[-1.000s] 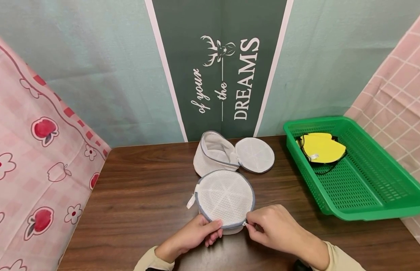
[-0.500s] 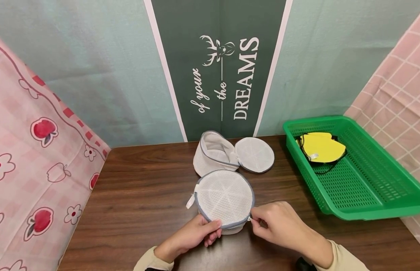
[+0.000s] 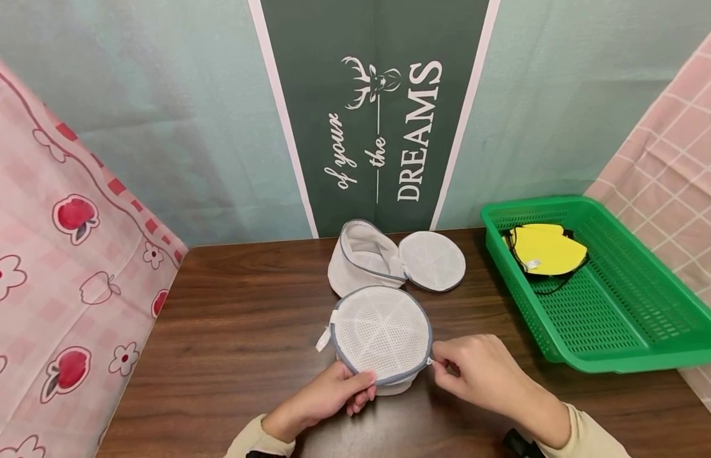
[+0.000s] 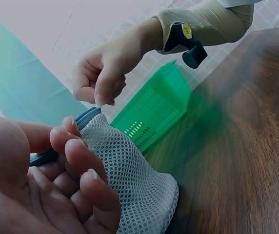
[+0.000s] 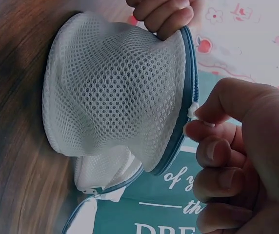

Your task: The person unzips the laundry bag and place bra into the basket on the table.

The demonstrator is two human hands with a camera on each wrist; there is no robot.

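Observation:
A round white mesh laundry bag (image 3: 384, 331) with a grey-blue zip rim stands on the table in front of me, its lid lying over the top. My left hand (image 3: 338, 391) pinches the near rim, thumb on the lid and fingers below. At the right side of the rim my right hand (image 3: 484, 372) pinches the small white zipper pull (image 5: 193, 110) between thumb and forefinger. A white loop tag (image 3: 323, 339) sticks out at the bag's left. Right behind is a second mesh bag (image 3: 355, 280), unzipped, its round lid (image 3: 432, 261) folded out to the right.
A green plastic basket (image 3: 619, 366) stands at the right with yellow fabric pieces (image 3: 547, 250) with black straps inside. The brown wooden table (image 3: 235, 324) extends to the left. Printed cloths (image 3: 218, 127) hang behind and at both sides.
My right hand has drawn the zipper pull along the rim, to the right and away from me. The left hand keeps its hold at the near rim.

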